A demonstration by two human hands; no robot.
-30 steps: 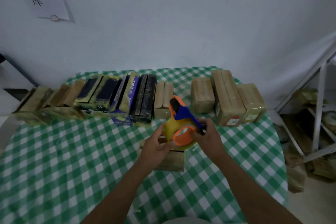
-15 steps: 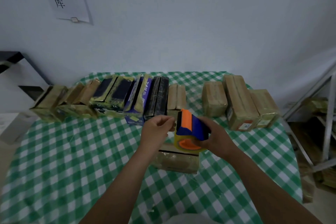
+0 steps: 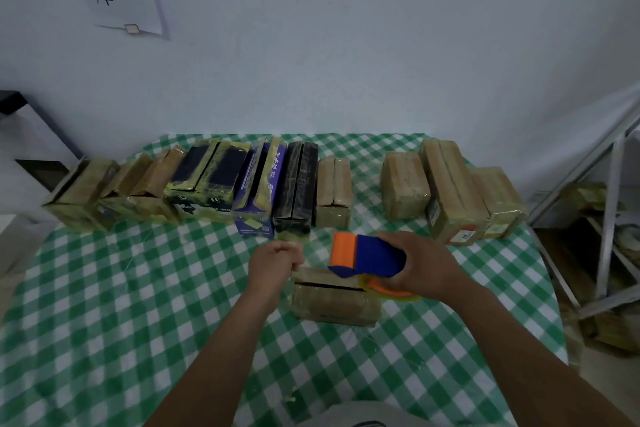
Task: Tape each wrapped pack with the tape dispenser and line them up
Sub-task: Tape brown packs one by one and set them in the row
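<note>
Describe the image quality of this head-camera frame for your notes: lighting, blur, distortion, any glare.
Head view: dim, bluish, even light with weak shadows; wide-angle bend bows the table edge and tilts the shelf frame; left hand slightly smeared, tape dispenser and front pack soft; faint sheen on the wrapped packs, no harsh glare.

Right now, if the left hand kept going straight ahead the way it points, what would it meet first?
Probably the black pack in the back row, or the purple box beside it. The left hand is closed at the near pack's left end, with bare tablecloth ahead first. Depth is unclear.
</note>
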